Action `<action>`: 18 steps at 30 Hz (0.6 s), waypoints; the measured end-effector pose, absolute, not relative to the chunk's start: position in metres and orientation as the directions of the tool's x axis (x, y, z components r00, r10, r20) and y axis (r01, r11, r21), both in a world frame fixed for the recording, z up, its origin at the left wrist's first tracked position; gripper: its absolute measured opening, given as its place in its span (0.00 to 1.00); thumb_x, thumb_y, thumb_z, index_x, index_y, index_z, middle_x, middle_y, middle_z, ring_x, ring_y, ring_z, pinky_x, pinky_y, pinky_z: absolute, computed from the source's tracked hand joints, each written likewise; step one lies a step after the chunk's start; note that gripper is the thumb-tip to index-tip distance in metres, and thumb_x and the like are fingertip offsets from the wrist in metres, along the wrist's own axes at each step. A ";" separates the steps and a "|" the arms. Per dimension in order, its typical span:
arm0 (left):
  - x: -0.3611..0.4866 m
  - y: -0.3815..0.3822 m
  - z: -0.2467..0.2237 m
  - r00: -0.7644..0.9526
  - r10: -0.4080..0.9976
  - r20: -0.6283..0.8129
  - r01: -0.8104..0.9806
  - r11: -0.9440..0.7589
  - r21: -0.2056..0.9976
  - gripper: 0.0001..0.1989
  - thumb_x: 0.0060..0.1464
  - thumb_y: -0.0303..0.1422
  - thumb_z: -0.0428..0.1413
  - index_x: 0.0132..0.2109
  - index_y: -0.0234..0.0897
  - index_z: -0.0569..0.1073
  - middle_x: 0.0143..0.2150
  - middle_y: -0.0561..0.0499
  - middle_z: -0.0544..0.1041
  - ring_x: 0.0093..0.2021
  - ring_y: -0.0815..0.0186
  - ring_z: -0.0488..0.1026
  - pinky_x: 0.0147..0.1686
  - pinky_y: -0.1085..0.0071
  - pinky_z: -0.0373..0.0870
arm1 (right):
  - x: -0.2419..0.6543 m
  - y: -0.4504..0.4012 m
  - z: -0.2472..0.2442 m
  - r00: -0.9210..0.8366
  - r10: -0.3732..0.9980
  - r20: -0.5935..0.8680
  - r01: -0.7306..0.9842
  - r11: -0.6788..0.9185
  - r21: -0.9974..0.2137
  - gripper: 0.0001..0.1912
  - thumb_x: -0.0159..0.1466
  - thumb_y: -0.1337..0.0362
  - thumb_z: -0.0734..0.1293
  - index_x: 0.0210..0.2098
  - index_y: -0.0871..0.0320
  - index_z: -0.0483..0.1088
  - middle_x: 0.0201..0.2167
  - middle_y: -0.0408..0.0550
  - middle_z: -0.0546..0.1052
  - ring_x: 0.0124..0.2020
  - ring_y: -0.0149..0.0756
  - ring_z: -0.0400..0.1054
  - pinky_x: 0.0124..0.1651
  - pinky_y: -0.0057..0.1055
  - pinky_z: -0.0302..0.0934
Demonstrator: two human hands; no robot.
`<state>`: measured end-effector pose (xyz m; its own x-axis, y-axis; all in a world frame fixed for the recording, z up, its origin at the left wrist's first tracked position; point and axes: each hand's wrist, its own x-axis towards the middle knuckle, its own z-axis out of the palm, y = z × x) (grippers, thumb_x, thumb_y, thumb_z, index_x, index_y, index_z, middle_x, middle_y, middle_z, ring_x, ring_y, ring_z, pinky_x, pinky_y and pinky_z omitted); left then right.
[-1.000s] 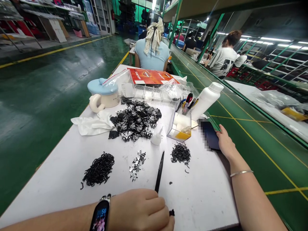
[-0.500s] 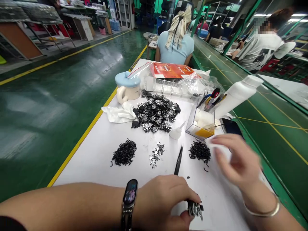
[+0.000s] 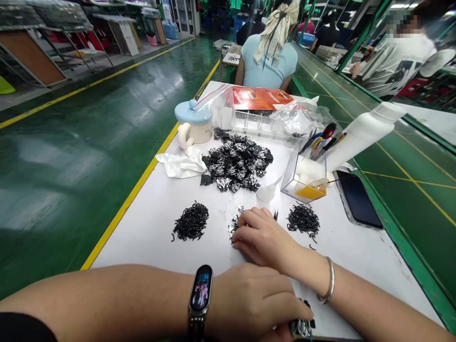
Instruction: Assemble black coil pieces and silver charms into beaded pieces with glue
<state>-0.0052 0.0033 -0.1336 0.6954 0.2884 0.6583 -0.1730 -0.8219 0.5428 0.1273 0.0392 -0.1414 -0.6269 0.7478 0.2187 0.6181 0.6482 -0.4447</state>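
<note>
White table (image 3: 149,237) carries: mug (image 3: 203,132), lidded, far left; tissue (image 3: 181,165) beside clip heap (image 3: 239,161); left black pile (image 3: 190,221) and right black pile (image 3: 303,218), silver bits (image 3: 233,227) between; nozzle bottle (image 3: 266,192); clear box (image 3: 310,191); white bottle (image 3: 366,133) just behind it; phone (image 3: 359,199), right.

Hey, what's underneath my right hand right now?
Beside your right hand, small silver pieces show, and a dark pointed tip pokes out past it. Whatever lies directly beneath the hand is covered.

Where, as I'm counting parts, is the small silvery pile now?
In the head view, the small silvery pile lies just below the picture's middle, partly hidden by the right hand, between the left black pile and the right black pile.
</note>
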 end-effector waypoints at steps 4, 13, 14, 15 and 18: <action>-0.006 0.002 -0.135 0.683 0.321 0.655 -0.146 -0.820 0.554 0.09 0.52 0.23 0.50 0.40 0.28 0.72 0.28 0.48 0.76 0.29 0.66 0.72 0.29 0.72 0.71 | 0.136 0.037 -0.128 -0.584 0.786 0.202 0.591 0.582 -0.559 0.06 0.64 0.69 0.62 0.34 0.58 0.70 0.35 0.47 0.69 0.38 0.35 0.60 0.40 0.36 0.53; -0.008 0.011 -0.122 0.474 0.722 0.504 0.128 -0.623 0.772 0.14 0.44 0.23 0.57 0.42 0.33 0.72 0.39 0.43 0.79 0.54 0.57 0.72 0.53 0.63 0.71 | 0.189 0.024 -0.119 -0.179 0.982 0.064 0.144 0.091 -0.985 0.08 0.64 0.59 0.65 0.32 0.55 0.70 0.31 0.44 0.67 0.33 0.32 0.62 0.35 0.29 0.57; -0.008 0.013 -0.121 0.480 0.727 0.491 0.128 -0.611 0.781 0.14 0.44 0.23 0.57 0.42 0.33 0.72 0.40 0.43 0.79 0.54 0.57 0.72 0.53 0.63 0.71 | 0.190 0.023 -0.122 -0.164 0.985 0.059 0.122 0.080 -0.989 0.08 0.64 0.58 0.65 0.31 0.56 0.70 0.30 0.44 0.67 0.32 0.32 0.62 0.34 0.29 0.57; -0.008 0.015 -0.122 0.490 0.720 0.491 0.115 -0.611 0.783 0.14 0.44 0.23 0.58 0.42 0.33 0.72 0.40 0.43 0.80 0.54 0.57 0.72 0.52 0.63 0.71 | 0.190 0.022 -0.125 -0.152 0.987 0.057 0.116 0.075 -0.990 0.09 0.63 0.58 0.66 0.31 0.56 0.70 0.29 0.44 0.67 0.32 0.32 0.61 0.34 0.29 0.57; -0.007 0.017 -0.123 0.509 0.691 0.513 0.084 -0.633 0.770 0.15 0.43 0.22 0.57 0.42 0.33 0.72 0.39 0.43 0.80 0.55 0.56 0.72 0.53 0.63 0.71 | 0.186 0.022 -0.128 -0.128 0.989 0.067 0.160 0.088 -0.983 0.09 0.62 0.58 0.67 0.30 0.57 0.71 0.28 0.45 0.67 0.31 0.33 0.61 0.33 0.30 0.57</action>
<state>-0.0067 0.0173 -0.1231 0.5092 0.6911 0.5129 0.0835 -0.6328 0.7698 0.1862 0.0216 -0.1284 -0.1280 0.9895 0.0672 0.1602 0.0875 -0.9832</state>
